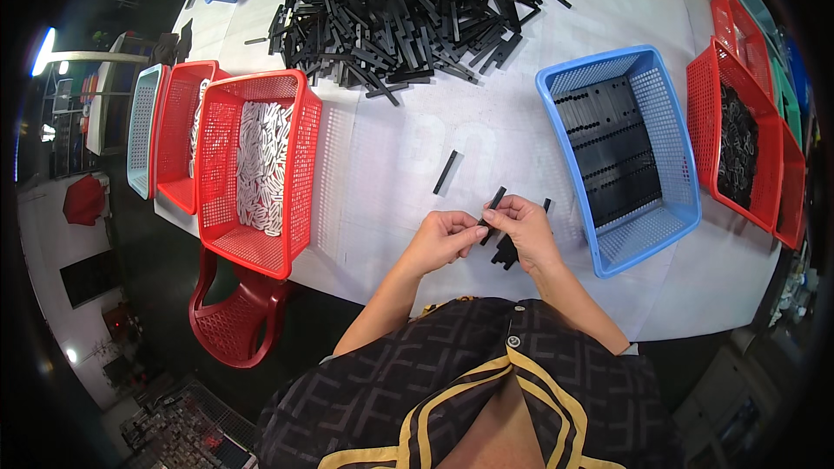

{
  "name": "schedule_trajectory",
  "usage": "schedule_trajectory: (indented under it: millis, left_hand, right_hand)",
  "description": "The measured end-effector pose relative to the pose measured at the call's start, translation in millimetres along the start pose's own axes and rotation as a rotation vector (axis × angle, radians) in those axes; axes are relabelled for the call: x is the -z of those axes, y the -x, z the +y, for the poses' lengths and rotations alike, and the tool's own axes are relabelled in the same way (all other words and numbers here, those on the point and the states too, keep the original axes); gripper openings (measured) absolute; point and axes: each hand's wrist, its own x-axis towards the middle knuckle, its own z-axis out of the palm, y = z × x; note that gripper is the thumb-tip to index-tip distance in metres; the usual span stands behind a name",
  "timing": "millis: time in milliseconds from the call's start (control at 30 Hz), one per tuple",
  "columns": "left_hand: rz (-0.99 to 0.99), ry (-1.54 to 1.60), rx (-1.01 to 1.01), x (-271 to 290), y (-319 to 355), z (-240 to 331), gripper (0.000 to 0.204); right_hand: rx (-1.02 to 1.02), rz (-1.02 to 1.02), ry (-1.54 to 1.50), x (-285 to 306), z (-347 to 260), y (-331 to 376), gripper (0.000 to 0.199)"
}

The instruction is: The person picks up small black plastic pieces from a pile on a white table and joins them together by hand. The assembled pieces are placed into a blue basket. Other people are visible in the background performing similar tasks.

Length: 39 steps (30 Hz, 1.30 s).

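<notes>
1. A short black plastic strip (pixel 493 206) is held above the white table (pixel 391 174), just in front of the person's chest, pinched between both hands.
2. The right hand (pixel 524 224) is closed around the strip's lower part, the upper end being left to stick out past the fingers.
3. The left hand (pixel 447 234) is closed in a narrow pinch at the strip's near side; whether a second small part is held there cannot be told.
4. A few more black pieces (pixel 506 252) are lying on the table just below the right hand, and a single loose strip (pixel 446 172) is lying apart, further up the table.
5. A large heap of black strips (pixel 400 13) is seen at the far side, a blue basket (pixel 669 130) with stacked black plates to the right, and a red basket (pixel 295 165) of white pieces to the left.
6. For the step to be done well, it is judged that the strip should be kept steady in the right hand while any fitting is guided by the left fingertips, with both hands kept low over the table so that a dropped piece is easily recovered.
</notes>
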Motion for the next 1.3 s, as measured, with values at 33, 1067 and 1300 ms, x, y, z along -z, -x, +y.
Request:
schedule_trajectory:
  millis: [33,1067,1300]
  left_hand:
    - [-0.009,0.024,0.014,-0.2,-0.2,-0.2,0.018]
    - [0.029,0.031,0.004,7.2,-1.9,3.3,0.018]
    - [0.550,-0.333,-0.153,25.5,-19.3,-4.9,0.021]
  right_hand:
    - [-0.008,0.010,-0.009,0.1,-0.1,-0.4,0.018]
    - [-0.092,0.073,0.015,5.6,-12.7,-11.3,0.023]
    - [-0.090,0.053,-0.094,13.8,-7.9,-17.7,0.017]
